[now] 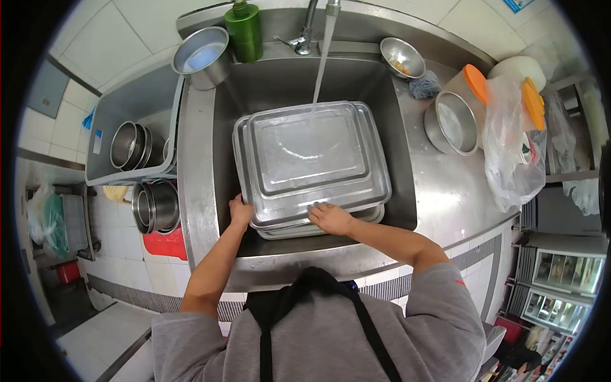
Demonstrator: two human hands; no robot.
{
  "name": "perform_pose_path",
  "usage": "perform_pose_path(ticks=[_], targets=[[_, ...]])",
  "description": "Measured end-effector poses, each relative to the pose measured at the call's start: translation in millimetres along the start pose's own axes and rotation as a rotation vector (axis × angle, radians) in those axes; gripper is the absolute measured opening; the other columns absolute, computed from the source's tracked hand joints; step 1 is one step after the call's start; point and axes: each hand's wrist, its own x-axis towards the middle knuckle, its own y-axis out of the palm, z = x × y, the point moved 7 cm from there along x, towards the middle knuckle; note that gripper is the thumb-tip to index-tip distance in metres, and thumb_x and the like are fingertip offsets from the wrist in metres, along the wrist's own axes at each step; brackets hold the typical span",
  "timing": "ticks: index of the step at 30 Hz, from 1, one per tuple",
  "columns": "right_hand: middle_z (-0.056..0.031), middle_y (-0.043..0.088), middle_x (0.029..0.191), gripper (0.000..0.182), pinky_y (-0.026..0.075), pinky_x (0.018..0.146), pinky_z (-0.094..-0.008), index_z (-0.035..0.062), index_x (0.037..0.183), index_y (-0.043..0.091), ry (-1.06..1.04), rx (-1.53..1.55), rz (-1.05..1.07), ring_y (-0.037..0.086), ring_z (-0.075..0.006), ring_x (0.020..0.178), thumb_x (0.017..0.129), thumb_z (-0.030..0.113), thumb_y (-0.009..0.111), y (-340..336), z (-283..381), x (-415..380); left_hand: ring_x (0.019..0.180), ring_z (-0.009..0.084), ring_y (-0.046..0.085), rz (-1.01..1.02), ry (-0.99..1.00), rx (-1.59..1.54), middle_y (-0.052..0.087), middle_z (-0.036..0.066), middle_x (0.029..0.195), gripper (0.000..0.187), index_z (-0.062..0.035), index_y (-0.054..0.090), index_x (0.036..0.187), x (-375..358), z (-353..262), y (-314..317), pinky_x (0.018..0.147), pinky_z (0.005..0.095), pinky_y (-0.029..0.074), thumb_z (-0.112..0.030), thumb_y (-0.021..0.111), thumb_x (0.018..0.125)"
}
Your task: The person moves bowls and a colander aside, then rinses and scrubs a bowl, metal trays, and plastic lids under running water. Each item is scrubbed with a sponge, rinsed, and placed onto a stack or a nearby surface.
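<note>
A stack of rectangular steel trays (312, 159) lies upside down in the steel sink (394, 134). Water runs from the faucet (321, 16) onto the top tray's far edge. My left hand (240, 211) grips the stack's near left corner. My right hand (330, 218) rests on the near rim of the stack, fingers curled over the edge. Both forearms reach in from the sink's front edge.
A green soap bottle (245, 28) and a steel pot (202, 56) stand at the back left. A grey tub (137, 102) with steel bowls sits left. On the right counter are a small bowl (402, 57), a sponge (424, 84), a pot (453, 122) and a plastic bag (512, 146).
</note>
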Motion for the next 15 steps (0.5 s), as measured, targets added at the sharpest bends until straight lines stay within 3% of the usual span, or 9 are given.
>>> perform_pose_path(ticks=[2, 4, 6, 7, 9, 11, 12, 14, 15], targets=[[-0.0070, 0.052, 0.083, 0.012, 0.046, 0.066, -0.0360, 0.0070, 0.081, 0.054, -0.024, 0.108, 0.030, 0.055, -0.0241, 0.080, 0.073, 0.015, 0.051, 2.3, -8.2, -1.8, 0.105, 0.0332, 0.049, -0.009, -0.084, 0.058, 0.047, 0.023, 0.114, 0.049, 0.0023, 0.049, 0.116, 3.6, 6.4, 2.5, 0.090, 0.0368, 0.040, -0.012, 0.062, 0.071], [-0.0100, 0.052, 0.079, 0.011, 0.046, 0.067, -0.0379, 0.0051, 0.078, 0.054, 0.190, 0.292, 0.081, 0.054, -0.0279, 0.075, 0.071, 0.013, 0.052, -18.7, -32.6, 0.3, 0.113, 0.0338, 0.044, 0.106, -0.059, 0.046, 0.042, 0.023, 0.123, 0.057, -0.0018, 0.043, 0.123, 20.2, 36.3, 19.8, 0.094, 0.0376, 0.036, -0.022, 0.061, 0.073], [-0.0132, 0.054, 0.081, 0.015, 0.045, 0.070, -0.0402, 0.0041, 0.079, 0.055, 0.431, 0.252, -0.160, 0.053, -0.0320, 0.078, 0.067, 0.012, 0.059, -57.7, -83.8, -17.7, 0.120, 0.0374, 0.037, 0.203, -0.442, -0.385, 0.036, 0.023, 0.130, 0.071, -0.0042, 0.037, 0.129, 11.6, 57.5, 39.8, 0.100, 0.0453, 0.029, -0.038, 0.062, 0.073], [-0.0148, 0.055, 0.087, 0.019, 0.045, 0.073, -0.0408, 0.0042, 0.084, 0.057, 0.570, 0.222, -0.331, 0.054, -0.0328, 0.084, 0.066, 0.012, 0.061, -93.9, -104.1, -36.1, 0.120, 0.0374, 0.037, 0.217, -0.426, -0.383, 0.036, 0.023, 0.130, 0.071, -0.0042, 0.037, 0.129, 6.2, 36.1, 35.4, 0.100, 0.0453, 0.029, -0.038, 0.062, 0.073], [-0.0199, 0.051, 0.110, 0.040, 0.044, 0.082, -0.0414, 0.0029, 0.106, 0.052, 1.286, 0.157, -0.655, 0.049, -0.0330, 0.102, 0.068, 0.013, 0.064, -69.8, -134.0, -123.1, 0.123, 0.0432, 0.029, 0.327, -0.738, -0.588, 0.029, 0.021, 0.137, 0.091, -0.0064, 0.027, 0.135, -29.5, 18.3, 39.3, 0.097, 0.0633, 0.017, -0.058, 0.060, 0.069], [-0.0216, 0.039, 0.127, 0.057, 0.038, 0.093, -0.0408, 0.0003, 0.122, 0.038, 2.055, 1.292, -0.390, 0.040, -0.0322, 0.116, 0.074, 0.018, 0.061, 75.1, -112.8, -210.3, 0.123, 0.0458, 0.027, 0.341, -0.777, -0.609, 0.029, 0.020, 0.137, 0.096, -0.0070, 0.025, 0.136, -28.0, 17.1, 40.5, 0.093, 0.0681, 0.012, -0.062, 0.060, 0.066], [-0.0216, 0.039, 0.127, 0.057, 0.038, 0.093, -0.0408, 0.0003, 0.122, 0.038, 2.057, 1.289, -0.386, 0.040, -0.0322, 0.116, 0.074, 0.018, 0.061, 72.5, -114.0, -210.1, 0.122, 0.0484, 0.026, 0.351, -0.826, -0.644, 0.029, 0.020, 0.137, 0.101, -0.0077, 0.022, 0.137, -30.9, 16.2, 43.9, 0.089, 0.0729, 0.008, -0.066, 0.060, 0.064], [-0.0208, 0.035, 0.131, 0.067, 0.034, 0.097, -0.0409, -0.0030, 0.126, 0.029, 2.042, 1.819, -0.770, 0.039, -0.0325, 0.116, 0.074, 0.025, 0.060, 79.7, -96.5, -208.1, 0.122, 0.0483, 0.027, 0.408, -0.859, -0.712, 0.029, 0.019, 0.137, 0.101, -0.0079, 0.024, 0.137, -39.2, 15.8, 49.6, 0.090, 0.0725, 0.009, -0.066, 0.060, 0.063], [-0.0206, 0.035, 0.130, 0.076, 0.034, 0.097, -0.0397, -0.0030, 0.130, 0.025, 2.436, 1.573, -0.873, 0.039, -0.0344, 0.117, 0.074, 0.036, 0.059, 71.8, -92.8, -206.4, 0.121, 0.0482, 0.028, 0.462, -0.866, -0.775, 0.030, 0.019, 0.137, 0.100, -0.0080, 0.025, 0.136, -42.8, 14.5, 50.9, 0.090, 0.0721, 0.010, -0.066, 0.061, 0.063]])
